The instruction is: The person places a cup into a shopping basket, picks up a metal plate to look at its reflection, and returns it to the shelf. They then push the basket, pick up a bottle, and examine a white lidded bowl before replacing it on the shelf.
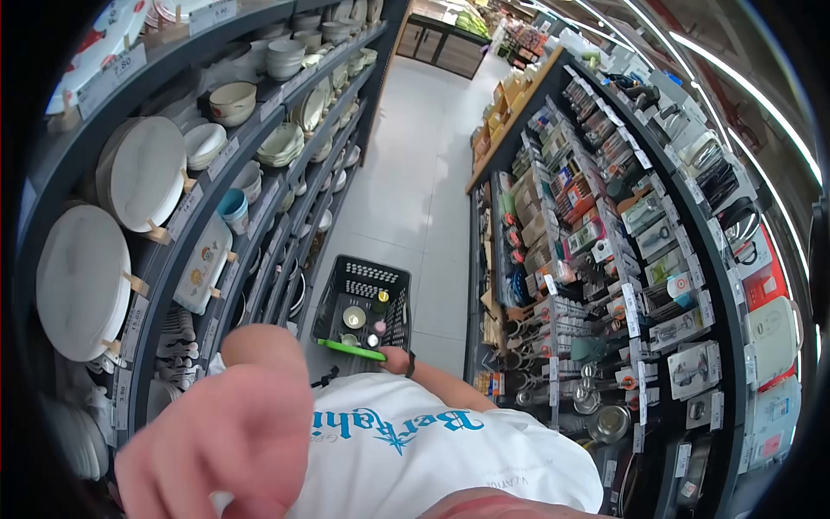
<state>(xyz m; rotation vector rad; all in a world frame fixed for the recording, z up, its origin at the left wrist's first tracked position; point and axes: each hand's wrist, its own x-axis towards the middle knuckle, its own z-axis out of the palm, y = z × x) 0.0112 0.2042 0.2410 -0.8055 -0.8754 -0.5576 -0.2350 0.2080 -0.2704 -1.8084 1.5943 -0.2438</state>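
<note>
My right hand (395,360) is wrapped round the green handle of a black shopping basket (325,298). Inside the basket are a pale bowl (354,317), a yellow-topped bottle (381,298), a small pink item (379,328) and other small items I cannot make out. My left hand (229,432) is raised very close to the camera, large and slightly blurred. Its fingers look curled in, and nothing shows in them. Behind it is a shelf of dishes, with patterned rectangular plates (204,264) nearest; I see no contact with them.
Shelves on the left hold large white plates (84,281), stacked bowls (285,59) and a blue cup (233,208). A rack of packaged kitchen utensils (657,233) lines the right side. The tiled aisle floor (415,156) runs ahead towards a wooden produce stand (437,45).
</note>
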